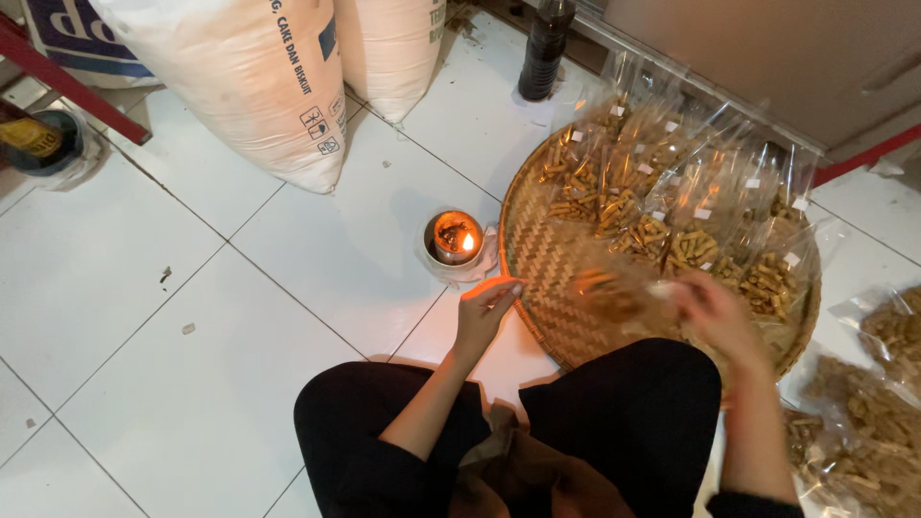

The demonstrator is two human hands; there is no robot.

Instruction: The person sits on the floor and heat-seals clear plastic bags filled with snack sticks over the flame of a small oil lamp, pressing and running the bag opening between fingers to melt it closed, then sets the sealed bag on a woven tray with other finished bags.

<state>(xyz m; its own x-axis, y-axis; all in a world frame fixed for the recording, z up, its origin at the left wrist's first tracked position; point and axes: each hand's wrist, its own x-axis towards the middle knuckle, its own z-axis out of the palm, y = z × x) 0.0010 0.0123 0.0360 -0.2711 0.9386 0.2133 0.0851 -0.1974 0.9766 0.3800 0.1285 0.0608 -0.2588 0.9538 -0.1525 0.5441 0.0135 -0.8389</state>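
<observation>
Head view, left hand (pixel 483 312) pinching bag edge at tray (pixel 547 269) rim, right hand (pixel 715 312) blurred, seemingly gripping snack bag (pixel 614 293).

Dim ambient light; small metal cup with open flame (pixel 455 236) glows orange. Right hand (pixel 715 312) motion-blurred; glossy white tiled floor (pixel 192 288) evenly lit.

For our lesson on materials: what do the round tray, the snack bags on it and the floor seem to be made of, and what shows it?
Round tray: probably woven bamboo or rattan, matt tan; a plaited pattern shows.
Snack bags: thin clear plastic, glossy; the contents show through and the film glints.
Floor: likely glazed ceramic tile, white and smooth, with dark grout lines and a faint sheen.
</observation>
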